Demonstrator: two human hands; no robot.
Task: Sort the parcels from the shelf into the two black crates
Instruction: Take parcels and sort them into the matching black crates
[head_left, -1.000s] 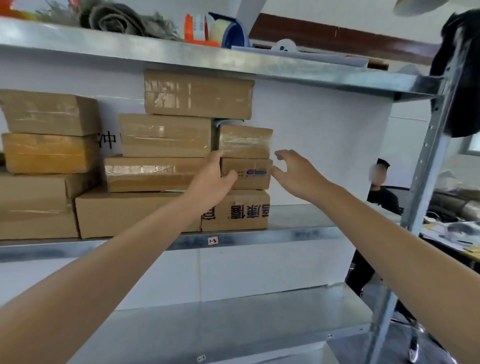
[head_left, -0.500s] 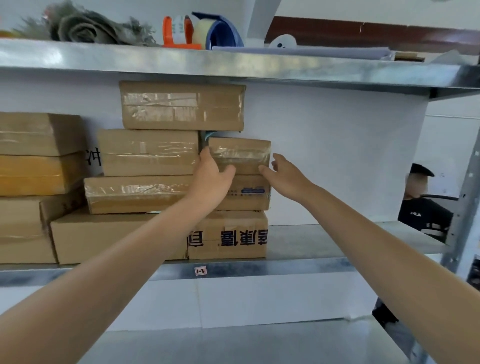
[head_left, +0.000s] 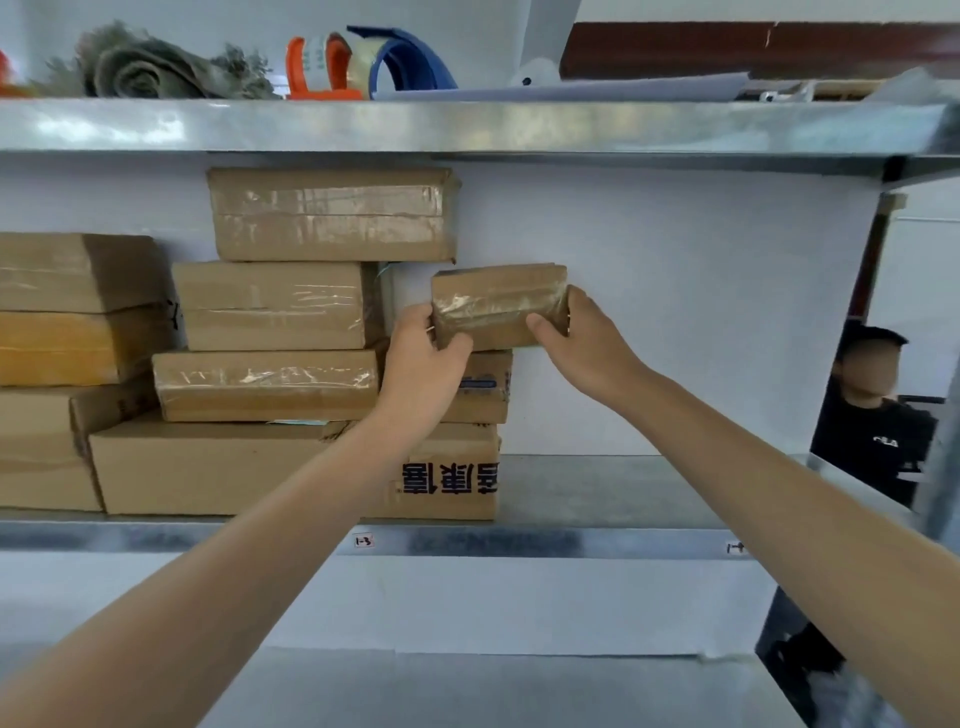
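A small taped brown parcel (head_left: 496, 304) is held between both hands in front of the stack on the metal shelf (head_left: 597, 493). My left hand (head_left: 423, 364) grips its left end, thumb on the front. Its right end is gripped by my right hand (head_left: 582, 338). The parcel sits slightly right of and above a box with a blue label (head_left: 488, 387), which rests on a box with printed characters (head_left: 449, 475). Several more taped parcels (head_left: 275, 306) are stacked to the left. No black crates are in view.
The upper shelf (head_left: 467, 127) carries tape dispensers (head_left: 337, 67) and a grey bundle (head_left: 156, 70), close above the top parcel (head_left: 332, 213). A person in black (head_left: 872, 415) sits beyond the right upright. A lower shelf (head_left: 493, 691) lies below.
Both hands closed on the small parcel and pulled it rightward and outward from its place on the stack. The camera moved closer.
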